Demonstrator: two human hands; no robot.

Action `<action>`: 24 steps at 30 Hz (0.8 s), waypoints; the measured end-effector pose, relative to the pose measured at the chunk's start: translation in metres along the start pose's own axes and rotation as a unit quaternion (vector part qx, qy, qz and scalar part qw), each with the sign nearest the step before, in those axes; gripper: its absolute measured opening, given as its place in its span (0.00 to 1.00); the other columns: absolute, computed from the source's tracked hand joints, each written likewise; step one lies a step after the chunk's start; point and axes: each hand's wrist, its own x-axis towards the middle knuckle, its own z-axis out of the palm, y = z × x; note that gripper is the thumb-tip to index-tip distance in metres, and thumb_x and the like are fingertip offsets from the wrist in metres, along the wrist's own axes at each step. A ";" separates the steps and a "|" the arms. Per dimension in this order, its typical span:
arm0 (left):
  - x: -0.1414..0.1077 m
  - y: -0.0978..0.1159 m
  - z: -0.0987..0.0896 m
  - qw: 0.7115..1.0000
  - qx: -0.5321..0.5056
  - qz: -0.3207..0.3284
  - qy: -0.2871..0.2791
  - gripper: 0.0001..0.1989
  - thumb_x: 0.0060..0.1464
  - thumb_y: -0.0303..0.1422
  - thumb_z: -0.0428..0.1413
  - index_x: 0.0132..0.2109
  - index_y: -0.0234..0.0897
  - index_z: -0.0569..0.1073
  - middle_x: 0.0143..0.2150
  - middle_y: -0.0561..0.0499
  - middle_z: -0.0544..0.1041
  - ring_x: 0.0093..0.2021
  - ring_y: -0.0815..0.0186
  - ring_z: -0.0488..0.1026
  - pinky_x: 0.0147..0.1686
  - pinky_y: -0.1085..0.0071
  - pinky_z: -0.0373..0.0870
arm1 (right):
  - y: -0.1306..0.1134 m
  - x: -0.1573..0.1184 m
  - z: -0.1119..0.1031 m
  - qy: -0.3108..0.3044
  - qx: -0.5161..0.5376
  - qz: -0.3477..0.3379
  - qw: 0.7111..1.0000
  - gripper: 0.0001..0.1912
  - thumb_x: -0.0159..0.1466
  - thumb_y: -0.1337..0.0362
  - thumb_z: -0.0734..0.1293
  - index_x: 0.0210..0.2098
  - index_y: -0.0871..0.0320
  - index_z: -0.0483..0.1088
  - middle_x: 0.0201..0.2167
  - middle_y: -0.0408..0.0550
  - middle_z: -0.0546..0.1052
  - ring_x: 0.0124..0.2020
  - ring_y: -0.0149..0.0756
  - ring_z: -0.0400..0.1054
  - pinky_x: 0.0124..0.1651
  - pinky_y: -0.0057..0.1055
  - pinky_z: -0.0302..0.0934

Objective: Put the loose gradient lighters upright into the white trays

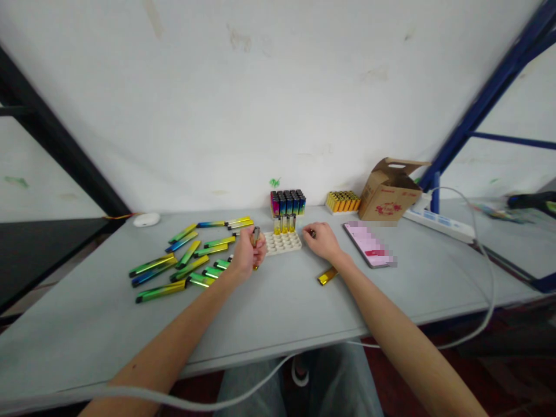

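My left hand point(247, 255) is closed around a lighter point(256, 234), its metal top pointing up out of the fist. Beside it lies a white tray with round holes point(282, 243), and several yellow lighters point(284, 225) stand upright in its back row. To the right of this tray, my right hand point(322, 240) has its fingers curled together; a small dark bit shows at the fingertips, too little to name. A golden-yellow casing point(326, 276) lies on the table, partly under my right forearm. Left of my left hand, several green, yellow and blue lighter casings point(191, 269) lie scattered.
Against the wall stand a block of multicoloured lighters with black tops point(288, 202) and a tray of orange-yellow pieces point(343, 201). Further right are an open cardboard box point(388, 194), a phone point(367, 243) and a power strip point(441, 225). A white rounded object point(146, 219) sits back left.
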 end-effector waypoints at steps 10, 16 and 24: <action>0.002 -0.007 -0.001 1.000 0.010 -0.012 -0.004 0.26 0.62 0.47 0.37 0.19 0.39 0.55 0.14 0.61 0.45 0.11 0.75 0.43 0.11 0.80 0.41 | 0.001 0.001 0.001 0.000 -0.003 0.001 1.000 0.11 0.64 0.67 0.62 0.36 0.60 0.77 0.36 0.51 0.80 0.38 0.37 0.70 0.49 0.32 0.55; 0.003 -0.005 -0.004 1.000 -0.007 -0.005 -0.022 0.28 0.58 0.54 0.41 0.20 0.39 0.55 0.14 0.62 0.46 0.12 0.76 0.43 0.11 0.81 0.41 | -0.001 0.001 0.000 -0.007 0.000 0.004 1.000 0.11 0.64 0.67 0.62 0.36 0.60 0.77 0.36 0.51 0.80 0.38 0.37 0.70 0.49 0.32 0.54; 0.002 0.000 -0.007 0.995 -0.074 0.003 -0.065 0.22 0.61 0.45 0.39 0.29 0.36 0.67 0.18 0.56 0.60 0.16 0.71 0.56 0.14 0.78 0.54 | 0.000 0.000 0.000 -0.005 -0.001 -0.002 1.000 0.11 0.63 0.68 0.62 0.36 0.60 0.77 0.36 0.51 0.80 0.38 0.37 0.70 0.49 0.32 0.54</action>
